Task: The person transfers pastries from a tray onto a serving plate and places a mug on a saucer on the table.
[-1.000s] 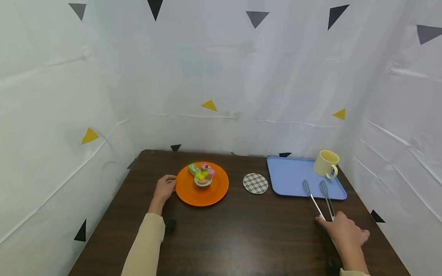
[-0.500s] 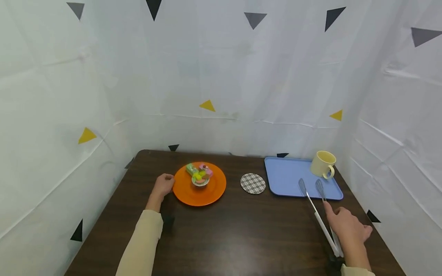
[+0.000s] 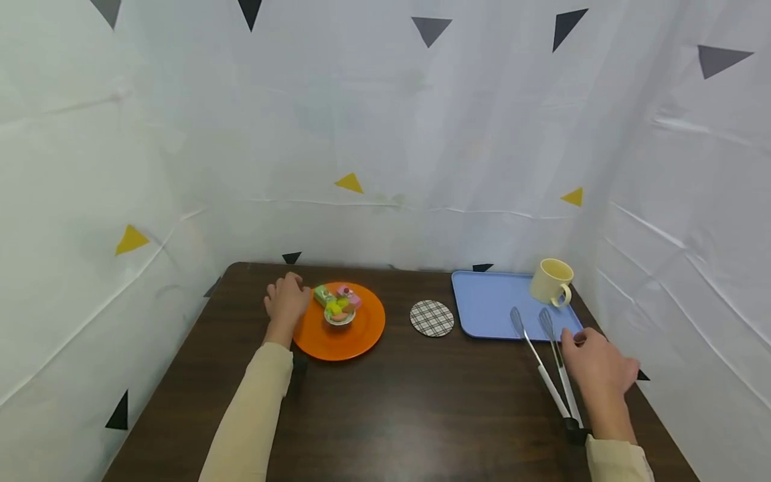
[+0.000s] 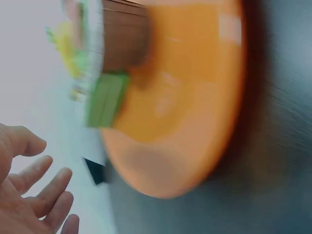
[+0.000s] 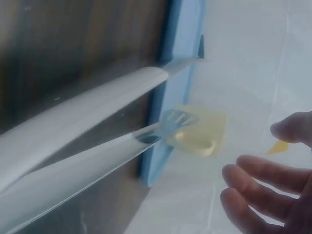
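Observation:
An orange plate (image 3: 361, 341) lies on the dark wooden table, carrying a small bowl (image 3: 340, 321) with yellow and tan pieces. A green block (image 3: 325, 296) and a pink block (image 3: 348, 294) stand behind the bowl. My left hand (image 3: 287, 299) is beside the plate's left rim, fingers loosely bent and holding nothing. White-handled tongs (image 3: 553, 390) lie spread, their slotted metal heads over the front edge of a blue tray (image 3: 488, 308). Just right of the tongs is my right hand (image 3: 598, 365); its fingers (image 5: 243, 187) are relaxed and apart from the handles in the right wrist view.
A yellow mug (image 3: 547, 282) stands at the tray's back right corner. Between plate and tray lies a round checked coaster (image 3: 432, 318). White curtains (image 3: 385, 134) with triangle prints enclose the table (image 3: 409, 408) at the back and both sides.
My left hand has come off the plate's left edge and moved forward. My right hand has let go of the tongs and shifted forward beside them. The view has turned slightly right.

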